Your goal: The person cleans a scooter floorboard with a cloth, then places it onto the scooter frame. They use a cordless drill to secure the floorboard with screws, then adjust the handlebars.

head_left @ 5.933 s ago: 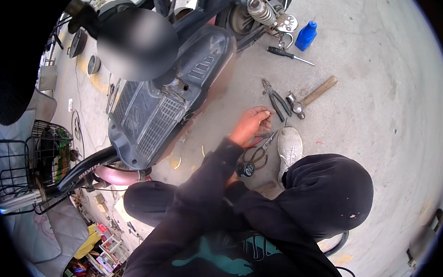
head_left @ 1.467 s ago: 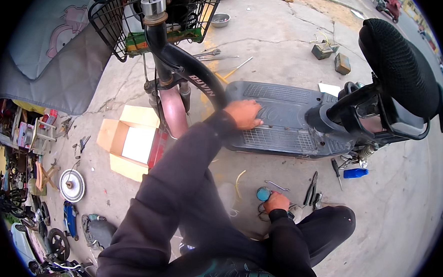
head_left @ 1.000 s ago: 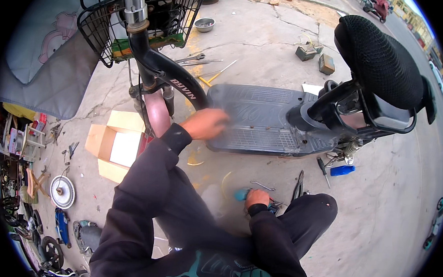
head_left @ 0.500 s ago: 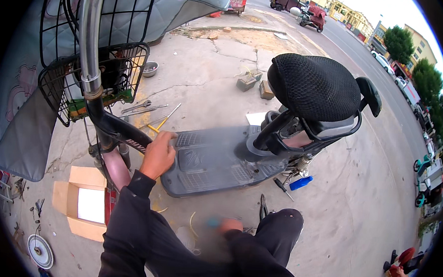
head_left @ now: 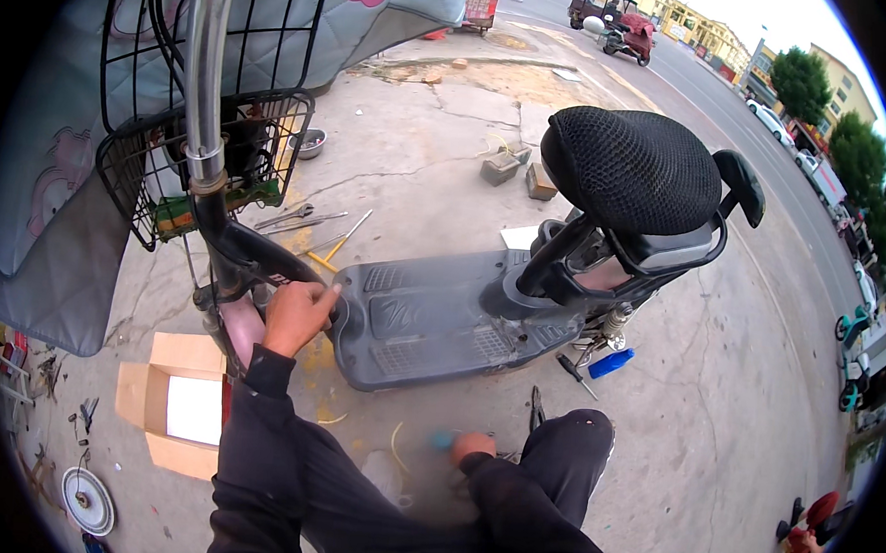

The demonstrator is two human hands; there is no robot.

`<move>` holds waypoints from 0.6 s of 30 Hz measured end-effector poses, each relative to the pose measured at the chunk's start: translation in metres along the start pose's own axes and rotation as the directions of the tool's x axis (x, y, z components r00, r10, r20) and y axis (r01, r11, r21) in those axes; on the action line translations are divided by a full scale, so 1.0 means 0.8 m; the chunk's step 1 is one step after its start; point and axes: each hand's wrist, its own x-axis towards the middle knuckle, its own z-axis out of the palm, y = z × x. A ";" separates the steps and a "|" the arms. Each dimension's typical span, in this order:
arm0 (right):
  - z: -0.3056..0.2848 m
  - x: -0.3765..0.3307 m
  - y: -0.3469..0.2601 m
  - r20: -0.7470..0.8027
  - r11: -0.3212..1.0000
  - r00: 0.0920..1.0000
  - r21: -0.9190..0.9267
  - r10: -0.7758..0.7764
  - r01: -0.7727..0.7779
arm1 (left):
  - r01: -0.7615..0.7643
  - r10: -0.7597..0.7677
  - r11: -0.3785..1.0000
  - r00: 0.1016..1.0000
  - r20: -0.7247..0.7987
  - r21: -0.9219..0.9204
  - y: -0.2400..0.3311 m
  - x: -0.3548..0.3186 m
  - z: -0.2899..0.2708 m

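Observation:
A black electric scooter stands in front of me, with a dark plastic footboard between its front tube and its mesh-covered seat. My left hand is at the footboard's front end, its fingers curled at the edge beside the tube. Low down, between my knees, my right hand is closed, with a small teal object sticking out on its left side. That object is smeared, so its kind does not show. Most of the right hand's fingers are hidden.
An open cardboard box lies left of my arm. Beyond the footboard are a yellow-handled T-shaped tool and wrenches. Pliers, a screwdriver and a blue object lie to the right. A wire basket hangs at the scooter's front.
My left hand has shifted slightly left, from on top of the footboard's front corner to its edge by the tube. The right hand and teal object moved slightly right. The whole view shifted a little.

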 end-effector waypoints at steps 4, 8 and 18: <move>-0.005 -0.003 0.001 -0.016 0.998 0.999 -0.043 -0.051 0.051 | 0.046 -0.049 0.960 0.999 0.005 0.277 -0.006 -0.006 -0.003; -0.008 0.001 -0.020 -0.022 0.978 0.992 -0.171 -0.124 0.118 | 0.121 -0.052 0.899 0.984 -0.172 0.421 -0.050 -0.012 -0.016; -0.019 -0.025 -0.037 0.021 0.951 0.991 -0.278 -0.135 0.136 | -0.208 -0.034 0.796 0.923 -0.384 -0.569 -0.056 0.003 -0.008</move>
